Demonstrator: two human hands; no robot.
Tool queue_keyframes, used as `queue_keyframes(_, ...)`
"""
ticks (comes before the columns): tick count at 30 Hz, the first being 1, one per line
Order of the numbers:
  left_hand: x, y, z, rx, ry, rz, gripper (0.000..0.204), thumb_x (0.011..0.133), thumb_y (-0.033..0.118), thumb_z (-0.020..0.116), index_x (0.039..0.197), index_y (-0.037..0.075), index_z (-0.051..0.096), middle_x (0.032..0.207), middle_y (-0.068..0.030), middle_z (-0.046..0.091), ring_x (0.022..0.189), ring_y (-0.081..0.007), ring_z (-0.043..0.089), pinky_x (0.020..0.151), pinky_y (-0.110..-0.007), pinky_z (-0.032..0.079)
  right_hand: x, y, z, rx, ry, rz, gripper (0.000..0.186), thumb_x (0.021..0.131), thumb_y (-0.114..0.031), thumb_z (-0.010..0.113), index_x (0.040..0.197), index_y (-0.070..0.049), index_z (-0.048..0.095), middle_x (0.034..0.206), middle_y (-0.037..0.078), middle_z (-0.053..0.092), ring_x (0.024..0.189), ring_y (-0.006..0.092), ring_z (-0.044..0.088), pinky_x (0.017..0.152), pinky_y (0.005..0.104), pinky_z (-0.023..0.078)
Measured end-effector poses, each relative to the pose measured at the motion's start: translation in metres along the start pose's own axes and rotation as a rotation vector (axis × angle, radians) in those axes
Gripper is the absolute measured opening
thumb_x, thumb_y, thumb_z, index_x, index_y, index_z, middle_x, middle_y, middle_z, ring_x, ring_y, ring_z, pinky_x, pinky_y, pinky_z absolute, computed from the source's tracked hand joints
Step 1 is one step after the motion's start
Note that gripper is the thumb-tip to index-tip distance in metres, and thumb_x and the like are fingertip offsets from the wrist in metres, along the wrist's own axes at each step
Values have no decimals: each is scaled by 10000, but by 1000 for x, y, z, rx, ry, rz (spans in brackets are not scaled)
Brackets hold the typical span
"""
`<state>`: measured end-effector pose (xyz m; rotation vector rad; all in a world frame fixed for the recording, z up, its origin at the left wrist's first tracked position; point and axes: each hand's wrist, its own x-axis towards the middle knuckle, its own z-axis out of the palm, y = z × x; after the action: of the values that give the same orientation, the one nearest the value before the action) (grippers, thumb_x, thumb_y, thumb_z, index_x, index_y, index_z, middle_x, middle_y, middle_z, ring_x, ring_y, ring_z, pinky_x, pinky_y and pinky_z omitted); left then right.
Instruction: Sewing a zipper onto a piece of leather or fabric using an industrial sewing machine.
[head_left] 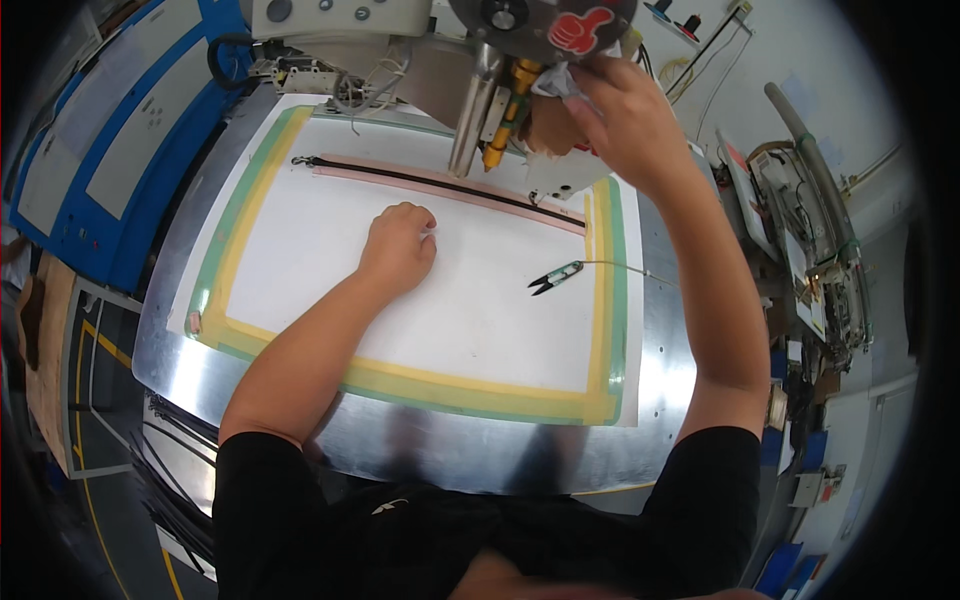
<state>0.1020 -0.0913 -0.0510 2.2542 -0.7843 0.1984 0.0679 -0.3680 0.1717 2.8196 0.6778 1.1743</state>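
Pink backing under a black band makes up the long strip (400,177) that slants across the upper middle of the frame, lying on a white sheet (480,320) edged with yellow and green tape (480,395). Just below it, near the centre, the person's left hand (400,247) rests on the sheet, fingers loosely bent inward, thumb a little apart, nothing visible in them. At the upper right, the right hand (622,115) is raised beside the machine head (540,22), its fingers closed on a crumpled whitish wad (553,82); whether cloth or paper, I cannot tell. A brass-coloured cylinder (510,112) and a silver rod (474,112) point down toward the strip. Right of centre lie dark-bladed snips (557,277), tied to a cord (622,267). Shiny metal tabletop (662,370) shows around the sheet.
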Motion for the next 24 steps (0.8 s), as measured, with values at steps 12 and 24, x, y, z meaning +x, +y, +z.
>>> queue_keyframes(12,0,3,0,21,5,24,143,833,64,707,973,37,704,1026,-157,673,1060,-363,633,949,-472,510,4,-16,-11,-206,-107,-169,303,905,-203,724,1133,-4,727,1273,179,644,1213,363,601,1056,500,458)
queue_keyframes(24,3,2,6,-5,15,32,124,823,61,706,945,40,710,1013,-142,683,1044,-355,645,948,-464,518,19,-25,-20,-274,-286,7,348,855,-197,782,1138,-2,725,1162,165,700,1246,354,585,1142,487,387)
